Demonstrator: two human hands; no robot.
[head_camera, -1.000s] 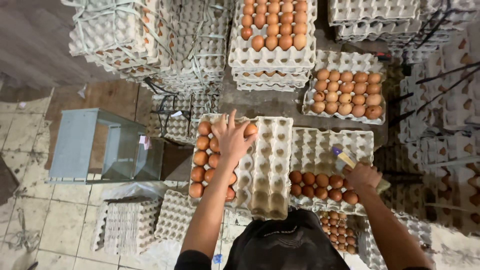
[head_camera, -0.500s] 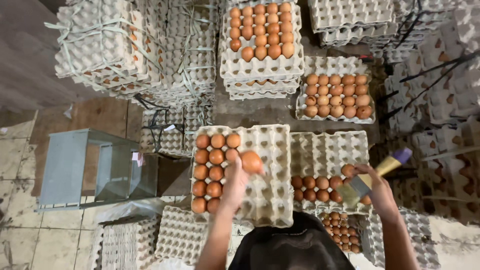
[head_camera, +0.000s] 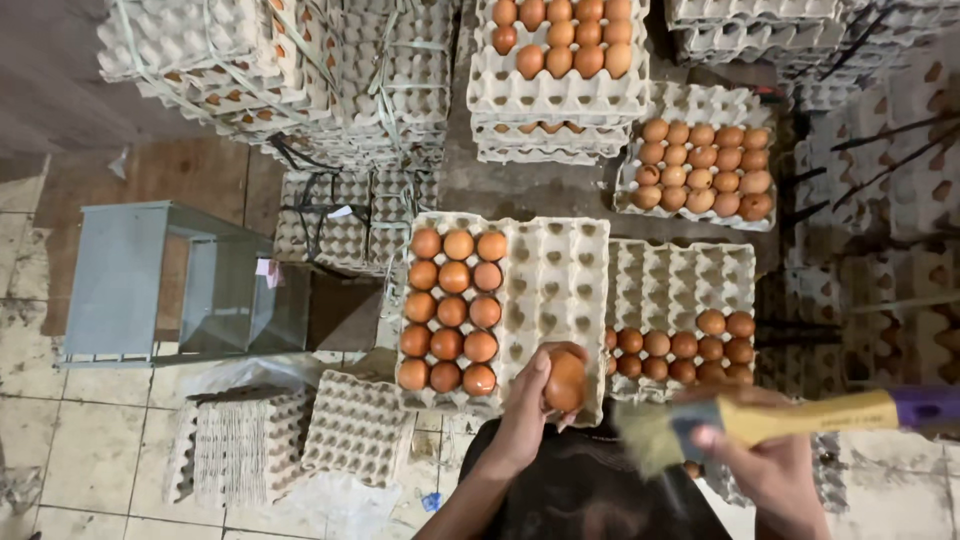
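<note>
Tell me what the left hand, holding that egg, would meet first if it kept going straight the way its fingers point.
Probably the half-filled egg tray: the left hand with its egg points over its empty cups. Depth is unclear.

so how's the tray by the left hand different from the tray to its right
The left tray has three full columns of brown eggs along its left side, its other cups bare. The right tray has eggs only in its near rows, about two, the far rows bare. The left hand holds an egg over the left tray's near edge. Both are pale pulp trays.
</note>
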